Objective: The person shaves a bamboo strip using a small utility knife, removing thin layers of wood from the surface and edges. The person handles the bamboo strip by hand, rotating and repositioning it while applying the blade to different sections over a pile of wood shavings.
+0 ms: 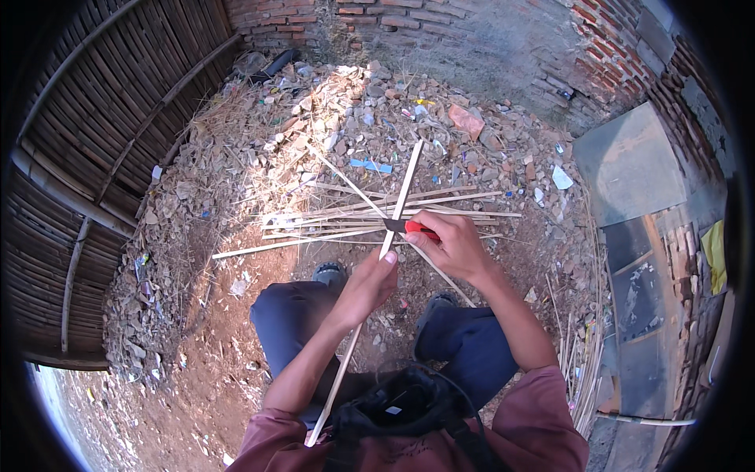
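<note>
My left hand [368,285] is closed around a long, pale bamboo strip [406,185], which runs from my lap up and away in front of me. In my right hand [454,248] is a knife [395,225] with a red handle and a dark blade. The blade lies across the strip, a little beyond my left thumb. Beneath the hands, several more bamboo strips [464,210] are spread on the ground, most of them lying crosswise. One thin strip [346,177] slants from far left to near right, passing under the knife.
Rubble and litter [370,110] cover the ground toward a brick wall [472,31]. A slatted bamboo wall [110,102] stands at left. Flat grey panels [629,161] lean at right, near a bundle of thin sticks [578,370]. My knees [287,315] frame the work.
</note>
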Motion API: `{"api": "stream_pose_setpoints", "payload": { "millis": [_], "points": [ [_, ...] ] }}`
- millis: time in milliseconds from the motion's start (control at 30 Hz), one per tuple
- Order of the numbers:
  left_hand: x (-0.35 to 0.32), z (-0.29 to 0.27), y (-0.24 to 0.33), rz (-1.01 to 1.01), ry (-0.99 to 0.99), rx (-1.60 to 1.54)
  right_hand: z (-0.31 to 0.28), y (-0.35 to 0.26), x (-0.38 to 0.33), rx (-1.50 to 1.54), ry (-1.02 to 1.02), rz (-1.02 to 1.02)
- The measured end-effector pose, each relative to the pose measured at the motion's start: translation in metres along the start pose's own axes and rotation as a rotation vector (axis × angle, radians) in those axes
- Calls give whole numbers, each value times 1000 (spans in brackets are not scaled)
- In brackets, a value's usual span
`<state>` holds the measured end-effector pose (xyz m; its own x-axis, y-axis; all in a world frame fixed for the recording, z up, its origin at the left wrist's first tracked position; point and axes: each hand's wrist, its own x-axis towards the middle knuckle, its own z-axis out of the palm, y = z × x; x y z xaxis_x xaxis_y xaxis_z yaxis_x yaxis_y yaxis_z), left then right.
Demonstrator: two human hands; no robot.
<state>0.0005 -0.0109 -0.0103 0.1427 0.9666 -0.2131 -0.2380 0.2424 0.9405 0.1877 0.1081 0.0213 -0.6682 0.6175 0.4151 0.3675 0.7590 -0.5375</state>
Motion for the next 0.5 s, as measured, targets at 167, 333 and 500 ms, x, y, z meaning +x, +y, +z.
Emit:
{"api": "stream_pose_setpoints", "payload": {
  "millis": [167, 333, 500],
  "points": [
    [1, 2, -6, 107, 73, 110, 8, -4, -5, 60, 13, 28],
    [6, -5, -22, 118, 99, 224, 7, -1, -1, 35, -37, 3],
    [2, 7, -2, 192, 182, 482, 6, -1, -4, 41, -34, -56]
  ]
}}
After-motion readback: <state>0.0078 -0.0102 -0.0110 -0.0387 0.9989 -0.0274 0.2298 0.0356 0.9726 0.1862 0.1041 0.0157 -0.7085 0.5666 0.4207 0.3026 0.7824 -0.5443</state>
